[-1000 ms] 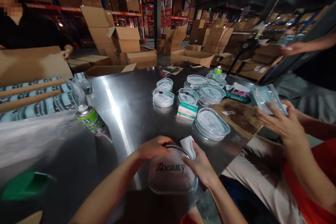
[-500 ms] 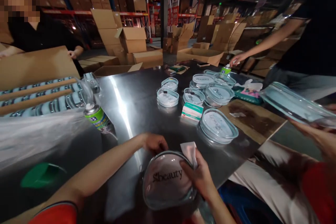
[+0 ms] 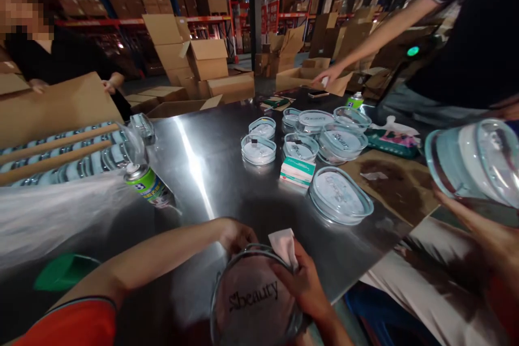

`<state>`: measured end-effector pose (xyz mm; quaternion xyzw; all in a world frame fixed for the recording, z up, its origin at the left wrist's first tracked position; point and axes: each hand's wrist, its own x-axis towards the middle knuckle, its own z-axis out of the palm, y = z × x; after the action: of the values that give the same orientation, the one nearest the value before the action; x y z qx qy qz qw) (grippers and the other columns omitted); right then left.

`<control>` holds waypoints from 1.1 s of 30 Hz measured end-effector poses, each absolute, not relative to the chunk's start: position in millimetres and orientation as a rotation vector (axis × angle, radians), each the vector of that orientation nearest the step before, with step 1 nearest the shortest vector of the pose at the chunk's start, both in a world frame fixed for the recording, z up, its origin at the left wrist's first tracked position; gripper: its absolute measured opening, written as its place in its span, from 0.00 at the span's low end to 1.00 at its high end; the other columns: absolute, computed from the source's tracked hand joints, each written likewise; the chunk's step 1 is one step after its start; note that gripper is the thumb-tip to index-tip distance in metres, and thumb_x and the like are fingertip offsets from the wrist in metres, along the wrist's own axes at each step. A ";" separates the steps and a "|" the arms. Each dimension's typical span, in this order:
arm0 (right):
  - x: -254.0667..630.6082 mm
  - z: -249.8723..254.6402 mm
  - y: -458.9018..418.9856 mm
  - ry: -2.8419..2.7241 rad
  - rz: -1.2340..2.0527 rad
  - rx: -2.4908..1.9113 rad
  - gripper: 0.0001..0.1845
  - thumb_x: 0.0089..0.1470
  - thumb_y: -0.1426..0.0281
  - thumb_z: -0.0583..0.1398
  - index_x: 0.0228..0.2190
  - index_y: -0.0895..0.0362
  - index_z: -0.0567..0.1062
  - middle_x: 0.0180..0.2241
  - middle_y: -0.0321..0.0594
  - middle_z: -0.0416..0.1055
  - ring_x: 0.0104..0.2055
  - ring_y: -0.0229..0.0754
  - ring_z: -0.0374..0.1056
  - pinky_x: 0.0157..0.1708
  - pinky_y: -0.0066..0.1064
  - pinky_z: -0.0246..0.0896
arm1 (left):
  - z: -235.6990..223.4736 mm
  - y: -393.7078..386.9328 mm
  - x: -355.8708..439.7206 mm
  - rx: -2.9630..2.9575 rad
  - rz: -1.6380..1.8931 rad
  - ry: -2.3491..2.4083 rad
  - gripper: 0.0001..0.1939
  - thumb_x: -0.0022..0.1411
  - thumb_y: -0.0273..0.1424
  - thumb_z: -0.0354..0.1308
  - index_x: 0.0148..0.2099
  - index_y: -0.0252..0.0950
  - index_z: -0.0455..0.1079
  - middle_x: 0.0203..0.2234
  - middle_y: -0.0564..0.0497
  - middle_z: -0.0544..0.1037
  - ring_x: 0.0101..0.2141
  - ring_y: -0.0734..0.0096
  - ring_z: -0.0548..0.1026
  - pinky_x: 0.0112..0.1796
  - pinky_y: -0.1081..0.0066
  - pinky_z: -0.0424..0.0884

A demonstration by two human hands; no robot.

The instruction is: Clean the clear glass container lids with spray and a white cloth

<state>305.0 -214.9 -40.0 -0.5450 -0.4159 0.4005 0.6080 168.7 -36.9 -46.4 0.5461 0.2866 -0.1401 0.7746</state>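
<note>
A clear cosmetic bag (image 3: 251,303) with "beauty" lettering is tilted toward me at the table's near edge. My left hand (image 3: 238,235) is closed at its far rim, with the fingertips partly hidden behind the edge. A folded white wipe (image 3: 285,246) is pinched in my right hand (image 3: 302,281), which also rests against the right side of the bag. Beyond my hands stand a teal-and-white box (image 3: 297,172) and another clear oval bag (image 3: 340,195).
Several clear bags (image 3: 343,140) cluster mid-table near a wipes pack (image 3: 395,140) and stained cardboard (image 3: 391,178). At left are a spray can (image 3: 146,184) and a carton (image 3: 60,102) of packed bags. A co-worker's hand (image 3: 466,211) holds bags at right; another person reaches across behind.
The bag in my hands has come lower and nearer, and both hands moved with it. The co-worker at right turned their bags; the person behind moved a hand from the spray can leftward.
</note>
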 end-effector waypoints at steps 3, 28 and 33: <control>308.9 -41.1 -214.5 -0.955 0.902 -1.280 0.17 0.47 0.63 0.65 0.40 0.56 0.76 0.35 0.40 0.76 0.38 0.46 0.71 0.41 0.34 0.67 | -41.7 -35.8 174.7 1.195 -0.522 0.564 0.14 0.42 0.38 0.72 0.25 0.33 0.74 0.14 0.54 0.74 0.16 0.73 0.70 0.18 0.72 0.67; 301.9 -56.4 -232.8 -0.775 0.558 -1.557 0.21 0.40 0.58 0.69 0.34 0.58 0.75 0.29 0.42 0.77 0.31 0.46 0.72 0.33 0.32 0.68 | -0.2 -30.7 182.5 1.788 -0.513 0.416 0.07 0.49 0.19 0.62 0.31 0.34 0.75 0.17 0.59 0.73 0.19 0.77 0.69 0.21 0.78 0.65; 299.6 -52.9 -237.2 -0.728 0.499 -1.692 0.24 0.40 0.54 0.67 0.35 0.59 0.75 0.29 0.42 0.76 0.30 0.45 0.71 0.31 0.31 0.66 | 12.6 -34.7 165.5 1.810 -0.367 0.474 0.03 0.57 0.24 0.58 0.32 0.33 0.73 0.20 0.58 0.73 0.23 0.79 0.69 0.27 0.79 0.65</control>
<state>299.6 -237.2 -52.9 -0.7232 -0.3111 0.2135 0.5785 165.5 -34.7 12.6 0.7741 0.2026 -0.1569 0.5789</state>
